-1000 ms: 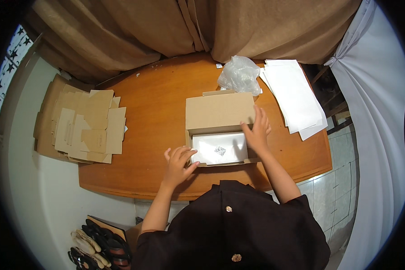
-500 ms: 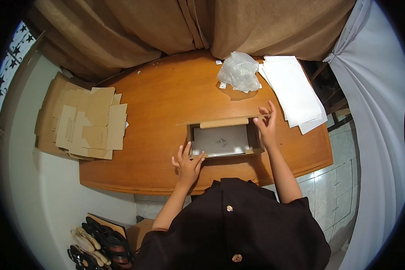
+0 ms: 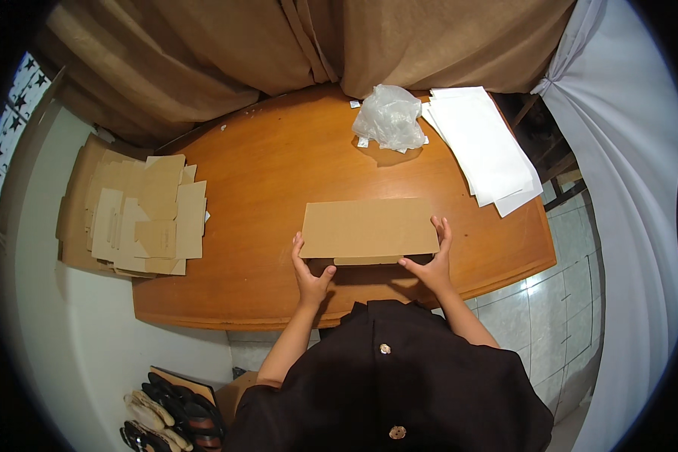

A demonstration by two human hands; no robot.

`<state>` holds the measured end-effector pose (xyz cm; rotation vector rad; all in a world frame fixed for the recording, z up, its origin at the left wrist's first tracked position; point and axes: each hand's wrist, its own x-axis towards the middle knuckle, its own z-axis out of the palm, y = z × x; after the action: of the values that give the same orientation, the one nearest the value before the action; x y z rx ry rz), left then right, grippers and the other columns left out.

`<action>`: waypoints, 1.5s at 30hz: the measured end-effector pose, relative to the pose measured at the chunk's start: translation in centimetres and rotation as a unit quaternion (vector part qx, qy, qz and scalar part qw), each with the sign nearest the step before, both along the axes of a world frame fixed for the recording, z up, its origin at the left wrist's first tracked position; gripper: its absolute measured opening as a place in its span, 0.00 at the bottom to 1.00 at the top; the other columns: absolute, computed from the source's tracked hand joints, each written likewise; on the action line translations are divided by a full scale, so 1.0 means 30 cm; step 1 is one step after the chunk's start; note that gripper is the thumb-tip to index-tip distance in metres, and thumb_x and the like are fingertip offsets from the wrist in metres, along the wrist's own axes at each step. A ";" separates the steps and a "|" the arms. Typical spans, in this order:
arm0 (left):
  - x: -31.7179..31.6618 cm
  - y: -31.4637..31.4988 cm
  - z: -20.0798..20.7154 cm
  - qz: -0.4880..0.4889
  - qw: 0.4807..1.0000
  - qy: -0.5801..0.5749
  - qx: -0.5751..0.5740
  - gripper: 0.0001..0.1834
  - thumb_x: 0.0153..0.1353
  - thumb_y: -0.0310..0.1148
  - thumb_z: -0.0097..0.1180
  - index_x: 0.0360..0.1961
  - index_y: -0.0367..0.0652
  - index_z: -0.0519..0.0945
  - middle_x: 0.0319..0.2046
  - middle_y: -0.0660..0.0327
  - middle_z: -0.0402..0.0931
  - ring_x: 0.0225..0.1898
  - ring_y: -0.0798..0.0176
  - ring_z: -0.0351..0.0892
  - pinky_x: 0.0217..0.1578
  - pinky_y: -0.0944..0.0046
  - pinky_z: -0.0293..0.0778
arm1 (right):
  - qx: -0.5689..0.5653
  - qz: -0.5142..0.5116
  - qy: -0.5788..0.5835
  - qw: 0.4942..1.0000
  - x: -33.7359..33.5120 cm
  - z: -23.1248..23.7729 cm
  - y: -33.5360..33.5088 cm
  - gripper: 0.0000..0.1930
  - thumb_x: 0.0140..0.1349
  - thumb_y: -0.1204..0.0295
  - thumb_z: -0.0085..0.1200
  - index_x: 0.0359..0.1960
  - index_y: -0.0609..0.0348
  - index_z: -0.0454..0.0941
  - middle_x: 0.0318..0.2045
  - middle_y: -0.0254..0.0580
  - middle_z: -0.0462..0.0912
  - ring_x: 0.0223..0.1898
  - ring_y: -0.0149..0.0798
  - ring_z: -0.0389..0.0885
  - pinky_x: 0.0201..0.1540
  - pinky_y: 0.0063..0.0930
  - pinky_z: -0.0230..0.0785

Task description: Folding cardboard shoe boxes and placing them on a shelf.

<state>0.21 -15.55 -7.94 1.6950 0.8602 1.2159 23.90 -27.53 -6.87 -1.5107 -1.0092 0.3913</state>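
A plain brown cardboard box (image 3: 369, 228) stands on the wooden table in front of me, its lid swung over the top. A narrow tuck flap (image 3: 368, 261) shows along the lid's near edge; whether it is fully tucked in I cannot tell. My left hand (image 3: 311, 279) grips the near left corner, fingers along the side and thumb at the front. At the near right corner my right hand (image 3: 435, 265) holds the box the same way, its thumb by the front edge. The lid hides whatever lies inside.
Flattened cardboard pieces (image 3: 147, 218) are piled at the table's left end. A crumpled clear plastic bag (image 3: 389, 118) lies at the back, beside white paper sheets (image 3: 484, 147) on the right. Brown curtains (image 3: 203, 60) hang behind the table (image 3: 256, 188). Footwear (image 3: 177, 410) stands at lower left.
The box's lid has come over toward me, covering the pale flat thing that showed inside. My right hand has moved down from the far right corner to the near one.
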 end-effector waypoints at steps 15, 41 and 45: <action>-0.010 0.009 -0.056 0.061 0.983 0.156 0.075 0.39 0.44 0.38 0.70 0.54 0.41 0.60 0.62 0.45 0.55 0.65 0.44 0.50 0.62 0.50 0.49 | -0.044 -0.043 -0.109 0.992 0.003 -0.047 -0.066 0.37 0.37 0.66 0.71 0.52 0.61 0.70 0.61 0.58 0.60 0.62 0.54 0.62 0.61 0.40 0.57; -0.002 -0.042 -0.073 0.089 0.902 0.348 0.241 0.19 0.51 0.46 0.62 0.43 0.50 0.78 0.58 0.60 0.66 0.62 0.50 0.59 0.57 0.38 0.30 | -0.055 -0.022 -0.170 0.984 -0.019 -0.032 -0.108 0.26 0.48 0.65 0.63 0.49 0.60 0.72 0.60 0.58 0.61 0.62 0.56 0.59 0.61 0.44 0.53; 0.043 -0.061 -0.054 0.044 0.892 0.352 0.280 0.12 0.57 0.39 0.57 0.42 0.56 0.81 0.47 0.70 0.76 0.55 0.62 0.68 0.57 0.44 0.32 | -0.095 -0.023 -0.224 0.970 0.014 -0.055 -0.117 0.16 0.60 0.67 0.49 0.49 0.58 0.74 0.54 0.51 0.70 0.59 0.50 0.65 0.62 0.52 0.47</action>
<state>1.50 -17.38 -9.55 2.6862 1.0715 0.9450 24.33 -31.03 -8.51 -1.8405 -1.3139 0.1135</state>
